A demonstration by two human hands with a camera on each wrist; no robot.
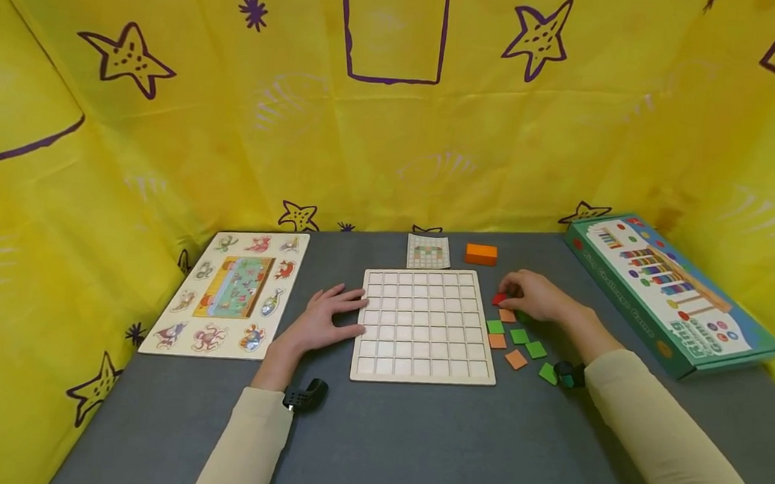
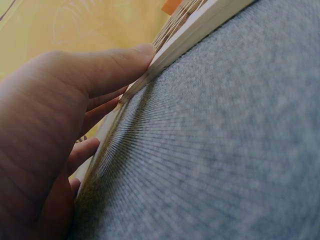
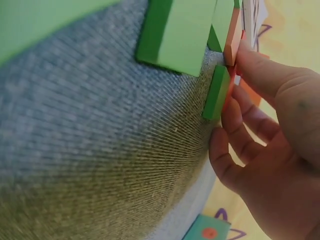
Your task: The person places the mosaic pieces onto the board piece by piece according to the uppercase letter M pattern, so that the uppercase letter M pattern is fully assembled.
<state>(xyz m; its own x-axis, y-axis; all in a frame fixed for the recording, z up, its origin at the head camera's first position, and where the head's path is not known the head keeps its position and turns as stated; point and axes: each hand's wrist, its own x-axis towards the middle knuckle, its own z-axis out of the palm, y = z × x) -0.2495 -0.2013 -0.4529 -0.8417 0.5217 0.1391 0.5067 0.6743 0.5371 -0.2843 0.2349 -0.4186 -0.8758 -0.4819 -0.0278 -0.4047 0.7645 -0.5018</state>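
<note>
While the left hand [image 1: 323,322], spread wide, touches a pale wooden gridded board [image 1: 427,326] at its left edge, the right hand [image 1: 539,296] pinches a flat red tile [image 1: 499,299] beyond the opposite edge, near square green tiles [image 1: 519,336]; woven-textured grey tabletop [image 1: 427,447] stretches in front

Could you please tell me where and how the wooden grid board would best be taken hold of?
Probably by its two side rims, from left and right: the wooden grid board is broad and lies flat. The left hand already touches the left rim; the right rim is best taken near its near corner, since tiles lie close beside it farther up.
</note>
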